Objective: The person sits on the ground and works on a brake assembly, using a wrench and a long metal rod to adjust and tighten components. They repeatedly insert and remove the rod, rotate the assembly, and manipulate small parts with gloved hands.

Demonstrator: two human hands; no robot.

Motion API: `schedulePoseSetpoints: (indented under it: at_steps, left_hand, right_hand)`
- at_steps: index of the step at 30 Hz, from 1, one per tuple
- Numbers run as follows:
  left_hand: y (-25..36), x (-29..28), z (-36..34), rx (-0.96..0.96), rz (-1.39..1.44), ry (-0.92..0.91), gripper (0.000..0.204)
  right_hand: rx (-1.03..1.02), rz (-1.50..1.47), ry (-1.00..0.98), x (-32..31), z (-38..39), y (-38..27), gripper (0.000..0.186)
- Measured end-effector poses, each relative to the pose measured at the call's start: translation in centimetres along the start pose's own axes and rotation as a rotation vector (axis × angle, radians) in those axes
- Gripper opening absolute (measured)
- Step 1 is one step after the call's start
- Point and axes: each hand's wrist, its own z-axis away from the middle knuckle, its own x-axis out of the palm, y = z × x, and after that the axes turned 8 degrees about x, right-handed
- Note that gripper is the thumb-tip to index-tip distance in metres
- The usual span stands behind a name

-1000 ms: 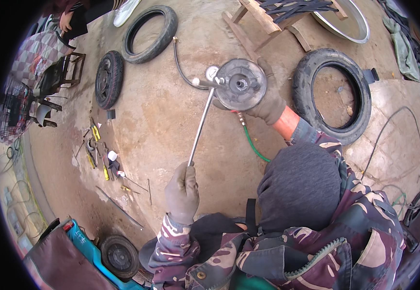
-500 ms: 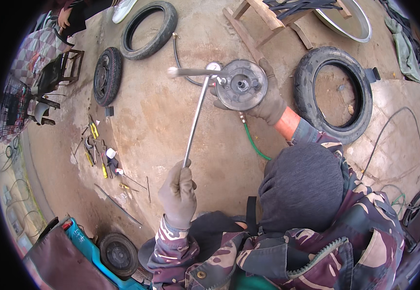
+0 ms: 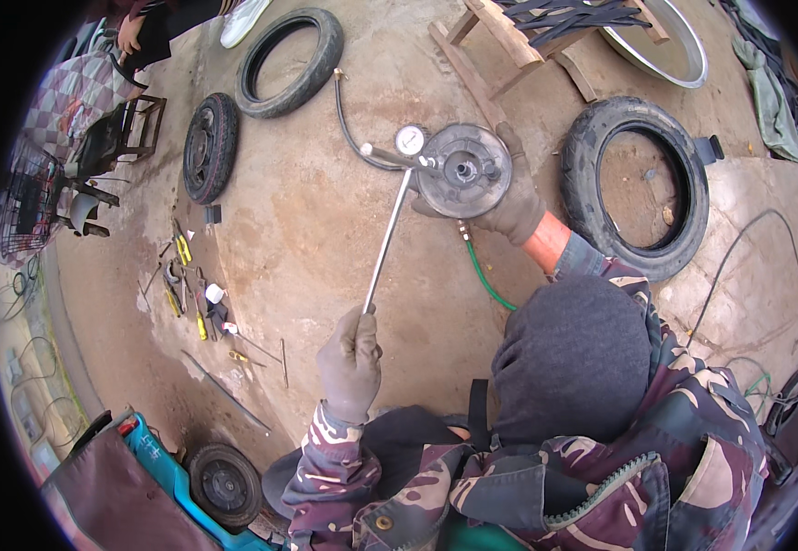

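Observation:
My left hand (image 3: 351, 363), in a grey work glove, is closed round the lower end of a long, shiny metal rod (image 3: 386, 243). The rod slants away to a short, thick grey bar (image 3: 394, 157) at the left side of a round metal brake plate (image 3: 471, 186). Whether rod and bar are joined I cannot tell. My gloved right hand (image 3: 516, 216) grips the plate from its right and underneath, holding it off the floor; most of its fingers are hidden behind it. Beside the plate is a white dial gauge (image 3: 410, 140), with a black hose (image 3: 342, 108) and a green hose (image 3: 482, 270) close by.
Worn tyres lie right (image 3: 578, 184) and far left (image 3: 325, 69), with a small wheel (image 3: 210, 147) nearby. Pliers (image 3: 183, 248) and other tools lie at left. A wooden stand (image 3: 500, 32) and metal basin (image 3: 696, 55) are at the back. Another person's hand (image 3: 130, 33) shows far left.
The bar's outer end has swung right toward the plate and looks shorter. My left hand has moved slightly right with the rod. More of the gauge dial shows.

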Motion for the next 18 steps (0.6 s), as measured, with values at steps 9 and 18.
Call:
schedulePoseSetpoints:
  at_steps: [9, 18]
  left_hand:
    - [-0.04, -0.2, 0.69, 0.069, -0.151, 0.052, 0.031]
    - [0.5, 0.01, 1.04, 0.029, -0.086, 0.019, 0.034]
  right_hand:
    - [0.079, -0.108, -0.109, 0.19, 0.01, 0.29, 0.098]
    - [0.084, -0.134, -0.122, 0.16, 0.05, 0.07, 0.097]
